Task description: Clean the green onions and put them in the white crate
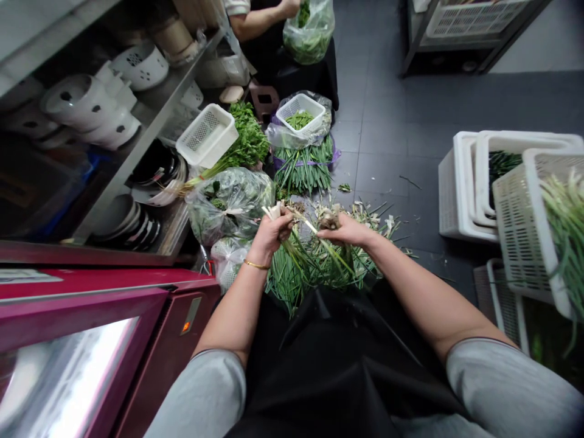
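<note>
My left hand (275, 230) is closed around a few spring onions (274, 211), their white ends sticking out above the fist and green leaves trailing below. Facing it, my right hand (343, 231) pinches a single spring onion stalk (323, 238) that slants down between the hands. A brownish clump of roots or peel (329, 219) shows at the right fingertips; whether it is held or lies behind cannot be made out. Under both hands spreads a heap of loose spring onions (292, 277) with peeled scraps (387, 226) around it.
Beyond stand a tied green bundle (305, 169), a white basket of green pods (301, 103), an empty white basket (207, 135) and bagged vegetables (230, 204). White crates (515, 225) flank the right. Shelving (159, 134) and a red cabinet (155, 340) border the left. Another person's arm (258, 23) holds a bag.
</note>
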The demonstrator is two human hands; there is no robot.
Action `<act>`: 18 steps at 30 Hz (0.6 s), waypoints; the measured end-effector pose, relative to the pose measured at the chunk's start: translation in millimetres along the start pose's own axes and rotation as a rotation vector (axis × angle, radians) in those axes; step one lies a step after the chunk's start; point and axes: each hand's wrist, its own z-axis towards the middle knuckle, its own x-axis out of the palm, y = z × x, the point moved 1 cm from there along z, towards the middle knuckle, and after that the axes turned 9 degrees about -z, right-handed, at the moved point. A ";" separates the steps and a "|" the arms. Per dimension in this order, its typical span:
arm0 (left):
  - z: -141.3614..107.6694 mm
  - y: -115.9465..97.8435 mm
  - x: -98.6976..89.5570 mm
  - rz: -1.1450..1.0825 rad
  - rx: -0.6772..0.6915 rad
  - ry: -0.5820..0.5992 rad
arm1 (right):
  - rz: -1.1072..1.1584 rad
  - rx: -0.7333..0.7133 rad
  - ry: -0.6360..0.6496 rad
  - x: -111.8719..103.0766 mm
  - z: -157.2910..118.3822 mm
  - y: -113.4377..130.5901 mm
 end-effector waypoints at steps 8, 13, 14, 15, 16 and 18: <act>-3.4 -26.1 -34.7 0.171 0.014 -0.028 | -0.065 -0.082 0.104 -59.3 -38.4 -18.4; 4.4 -23.7 -40.3 0.190 0.025 -0.091 | -0.080 -0.075 0.060 -94.8 -73.4 -29.0; 5.7 -22.7 -39.3 0.207 0.035 -0.102 | -0.058 -0.068 0.005 -99.1 -78.5 -29.2; 6.7 -20.9 -36.6 0.237 0.031 -0.095 | -0.043 -0.066 -0.043 -101.1 -81.5 -28.4; 7.4 -18.3 -32.2 0.277 0.019 -0.074 | -0.040 -0.072 -0.070 -100.5 -82.0 -26.5; 7.8 -11.6 -19.4 0.332 -0.001 -0.037 | -0.075 -0.115 -0.036 -91.8 -75.9 -20.5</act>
